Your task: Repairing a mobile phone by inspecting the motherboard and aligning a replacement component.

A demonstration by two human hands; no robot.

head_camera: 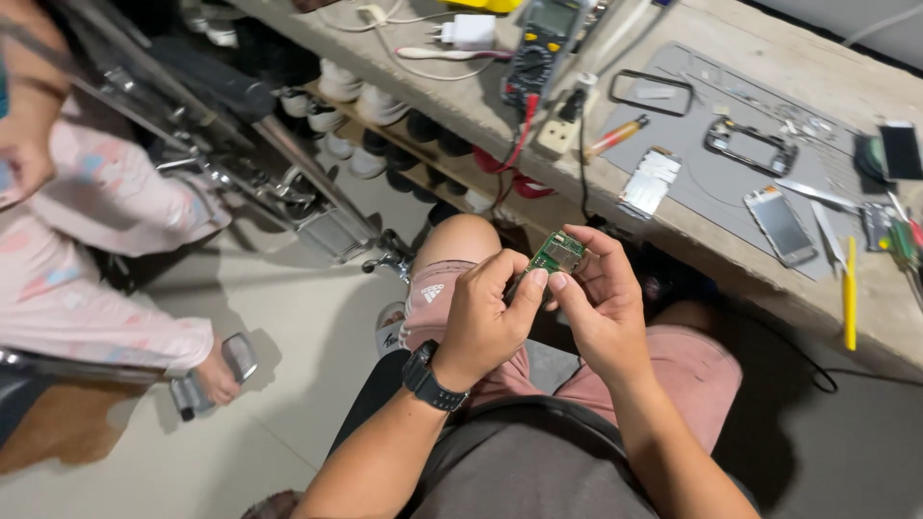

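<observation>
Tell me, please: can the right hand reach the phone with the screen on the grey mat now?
Probably not at once. The right hand is busy pinching the small green circuit board together with the left hand. The way to the phone on the grey mat looks free otherwise.

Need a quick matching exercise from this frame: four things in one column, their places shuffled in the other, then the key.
Things:
1. small green circuit board
2. black wristwatch
3. dark multimeter with yellow trim
4. yellow-handled tool

Places:
A. far end of the bench, beside a white charger
B. between the fingertips of both hands
C. bench edge, right of the grey mat
D. left wrist

Pairs: 1-B, 2-D, 3-A, 4-C
</observation>
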